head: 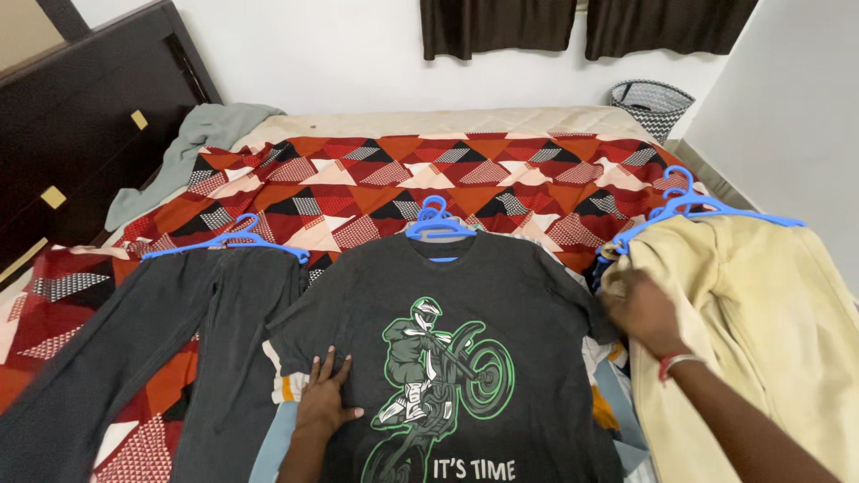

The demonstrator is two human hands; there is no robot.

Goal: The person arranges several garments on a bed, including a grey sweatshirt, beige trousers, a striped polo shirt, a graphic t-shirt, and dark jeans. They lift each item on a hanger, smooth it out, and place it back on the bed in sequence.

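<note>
Left hand (324,398) flat, fingers spread, pins dark t-shirt (438,358); right hand (642,311) open at sleeve edge — smooth outward, keep hanger (438,224) centred.

A dark grey T-shirt (465,349) lies flat and face up in front of me, spread over a pile of other clothes on the bed. Its front carries a green and white print of a helmeted rider rearing a motorbike on its back wheel, with white lettering beneath. A blue plastic hanger (438,224) sits in its neckline, hook pointing away from me. My left hand (324,398) rests palm down on the shirt's lower left part, fingers spread. To the right, a cream-yellow garment (761,331) lies rumpled on its own blue hanger (698,207); my right hand (640,309) touches its near edge, just beside the T-shirt's sleeve.
</note>
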